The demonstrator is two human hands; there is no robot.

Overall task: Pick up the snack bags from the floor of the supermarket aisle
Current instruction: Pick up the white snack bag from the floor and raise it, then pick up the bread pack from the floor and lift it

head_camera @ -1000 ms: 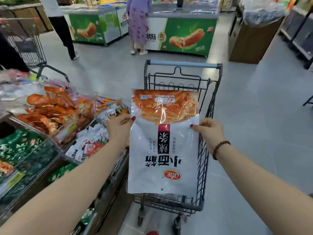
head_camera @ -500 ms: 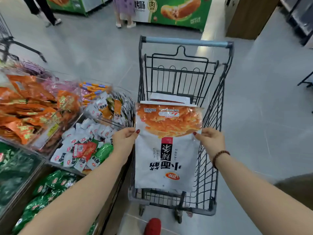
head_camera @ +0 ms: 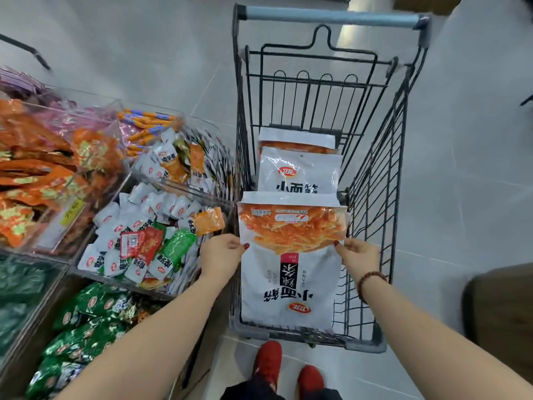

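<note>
My left hand (head_camera: 223, 256) and right hand (head_camera: 359, 254) pinch the snack bag's (head_camera: 290, 272) side edges above the cart (head_camera: 383, 180); open basket beyond.

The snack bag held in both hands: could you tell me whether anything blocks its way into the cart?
Nothing visible does: the white-and-orange plastic snack bag hangs over the dark wire shopping cart, and a matching bag lies farther in.
</note>
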